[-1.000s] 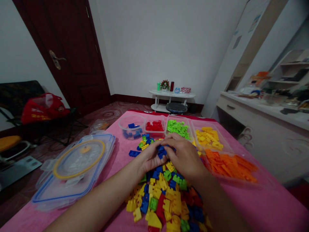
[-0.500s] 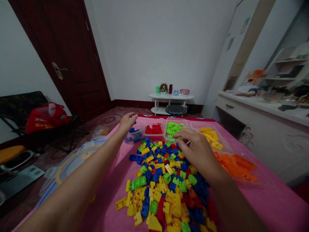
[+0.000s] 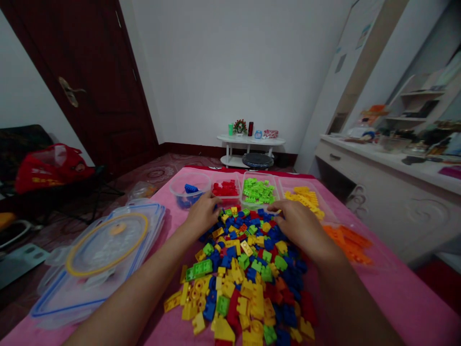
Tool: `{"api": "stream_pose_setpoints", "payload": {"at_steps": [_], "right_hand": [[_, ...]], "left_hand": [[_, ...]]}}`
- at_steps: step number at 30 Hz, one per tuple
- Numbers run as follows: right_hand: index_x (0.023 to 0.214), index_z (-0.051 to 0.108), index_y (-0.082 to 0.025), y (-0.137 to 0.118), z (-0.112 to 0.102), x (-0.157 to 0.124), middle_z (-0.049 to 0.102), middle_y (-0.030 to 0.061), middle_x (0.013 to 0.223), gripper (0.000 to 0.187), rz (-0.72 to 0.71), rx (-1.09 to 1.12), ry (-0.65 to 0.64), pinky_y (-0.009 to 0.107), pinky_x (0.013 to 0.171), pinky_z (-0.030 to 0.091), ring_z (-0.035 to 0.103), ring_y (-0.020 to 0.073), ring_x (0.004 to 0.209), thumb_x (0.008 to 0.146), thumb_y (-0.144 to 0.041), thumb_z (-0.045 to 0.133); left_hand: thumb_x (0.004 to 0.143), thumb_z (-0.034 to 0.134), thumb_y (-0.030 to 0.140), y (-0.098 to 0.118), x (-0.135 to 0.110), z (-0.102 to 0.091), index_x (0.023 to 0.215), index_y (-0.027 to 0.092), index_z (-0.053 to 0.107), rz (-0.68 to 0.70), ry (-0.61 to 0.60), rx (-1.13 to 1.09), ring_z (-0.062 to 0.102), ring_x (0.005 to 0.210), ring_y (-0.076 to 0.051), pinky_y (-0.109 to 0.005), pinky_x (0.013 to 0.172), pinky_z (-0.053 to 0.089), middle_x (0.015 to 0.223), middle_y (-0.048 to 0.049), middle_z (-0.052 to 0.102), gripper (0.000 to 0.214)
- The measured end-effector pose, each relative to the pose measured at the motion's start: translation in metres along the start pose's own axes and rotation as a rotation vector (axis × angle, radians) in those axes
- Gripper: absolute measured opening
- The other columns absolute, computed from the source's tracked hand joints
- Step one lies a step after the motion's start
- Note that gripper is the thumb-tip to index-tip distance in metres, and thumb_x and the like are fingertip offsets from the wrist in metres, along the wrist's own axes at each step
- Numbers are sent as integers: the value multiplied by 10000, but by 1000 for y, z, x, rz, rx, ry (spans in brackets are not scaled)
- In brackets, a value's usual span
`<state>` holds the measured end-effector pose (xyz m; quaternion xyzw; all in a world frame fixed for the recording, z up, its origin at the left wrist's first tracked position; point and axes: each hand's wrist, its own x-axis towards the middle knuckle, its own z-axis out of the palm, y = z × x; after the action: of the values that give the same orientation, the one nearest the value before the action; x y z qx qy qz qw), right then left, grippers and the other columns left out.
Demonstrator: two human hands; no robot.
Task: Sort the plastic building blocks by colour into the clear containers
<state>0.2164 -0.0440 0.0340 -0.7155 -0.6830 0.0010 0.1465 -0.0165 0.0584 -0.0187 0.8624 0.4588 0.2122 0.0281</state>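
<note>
White wall [image 3: 201, 72] behind, dark red door [image 3: 75, 86] to its left; low oval stand [image 3: 230, 139] against the wall, bearing a green cup [image 3: 231, 129], a potted red flower arrangement [image 3: 240, 126] and smaller items. Bench [image 3: 382, 298], one, covered in pink cloth, red border along the far edge. Brick heap [image 3: 245, 274], mixed yellow, blue, green and red, lying loose in the middle of the bench and widening toward the near edge. Left hand [image 3: 203, 214], mine, lowered at the heap's far left side, just short of the round tub; fingers curved downward, and I cannot tell whether they pinch a brick. Right hand [image 3: 297, 223], mine, at the heap's far right side; fingers bent, thumb and forefinger parted. Along the far edge, from the left corner: round clear tub [image 3: 173, 193], blue bricks; small clear box [image 3: 238, 192], red bricks; taller clear box [image 3: 276, 190], bright green bricks; wide clear tray [image 3: 328, 211], yellow bricks. Toward the right edge: clear tray [image 3: 382, 262], orange bricks, partly behind my right forearm. At the left edge: blue-rimmed clear lids [image 3: 81, 288], stacked flat, with a round yellow-ringed lid [image 3: 104, 250] on top.
</note>
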Motion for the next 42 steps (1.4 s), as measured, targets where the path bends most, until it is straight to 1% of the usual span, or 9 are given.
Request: {"api": "stream_pose_setpoints", "payload": {"at_steps": [5, 8, 12, 16, 22, 26, 30, 37, 42], "right_hand": [[1189, 609, -212, -1, 11, -2, 632, 108, 1176, 449, 12, -23, -114, 353, 905, 412, 569, 265, 1095, 745, -172, 554], [1234, 571, -201, -3, 18, -4, 615, 134, 1199, 498, 10, -41, -178, 370, 900, 415, 562, 280, 1104, 737, -214, 586], [1151, 620, -197, -5, 21, -5, 636, 147, 1150, 444, 25, -98, -255, 387, 863, 426, 571, 304, 1082, 710, -242, 613], [1138, 619, -215, -11, 18, -6, 652, 139, 1114, 444, 36, -151, -286, 392, 797, 442, 592, 318, 1040, 695, -240, 599], [1162, 607, -237, -17, 12, -9, 660, 104, 1097, 448, -25, -93, -211, 359, 817, 424, 595, 280, 1031, 718, -290, 589], [1050, 665, -262, -22, 8, -8, 679, 65, 1043, 324, -28, -10, -133, 330, 774, 422, 612, 256, 972, 748, -344, 583], [1023, 680, -262, -28, 7, -5, 689, 48, 1017, 292, -52, 72, -39, 299, 761, 418, 616, 227, 948, 783, -387, 572], [1061, 671, -256, -37, 8, -8, 689, 41, 1046, 318, -112, 149, 28, 312, 796, 433, 612, 225, 967, 791, -399, 585], [1225, 573, -289, -45, 9, -12, 660, 20, 1142, 411, -222, 232, 58, 327, 878, 429, 599, 211, 1027, 815, -282, 555]], "left_hand": [[834, 500, 329, -5, -8, 12, 1161, 187, 597, -72, -13, 49, 556, 992, -224, -304, 829, 448, 1088, -116, 547, 370], [844, 474, 365, -10, -9, 21, 1211, 170, 567, -105, -65, 72, 546, 1041, -242, -324, 865, 439, 1138, -139, 541, 426], [833, 489, 353, -14, -7, 18, 1060, 160, 659, -64, -126, 58, 557, 1010, -240, -320, 864, 433, 1081, -140, 581, 343], [759, 586, 315, -16, -7, 7, 956, 198, 697, -36, -146, 60, 580, 909, -228, -301, 779, 440, 979, -102, 610, 255], [710, 632, 327, -20, -4, -6, 952, 225, 714, -47, -133, -51, 584, 826, -228, -295, 726, 412, 897, -80, 658, 275], [746, 576, 415, -14, -1, -13, 920, 178, 695, -78, -132, -407, 555, 682, -170, -237, 615, 378, 776, -30, 658, 317], [777, 518, 481, -1, -3, -18, 875, 142, 663, -82, -215, -669, 512, 626, -134, -209, 561, 348, 755, -19, 630, 382], [805, 431, 560, 17, -10, -24, 561, 145, 525, -120, -268, -520, 332, 476, -93, -227, 455, 202, 512, 17, 416, 491], [789, 399, 635, 26, -14, -28, 571, 157, 492, -123, -419, -663, 312, 467, -91, -234, 439, 195, 517, 23, 393, 534]]}}
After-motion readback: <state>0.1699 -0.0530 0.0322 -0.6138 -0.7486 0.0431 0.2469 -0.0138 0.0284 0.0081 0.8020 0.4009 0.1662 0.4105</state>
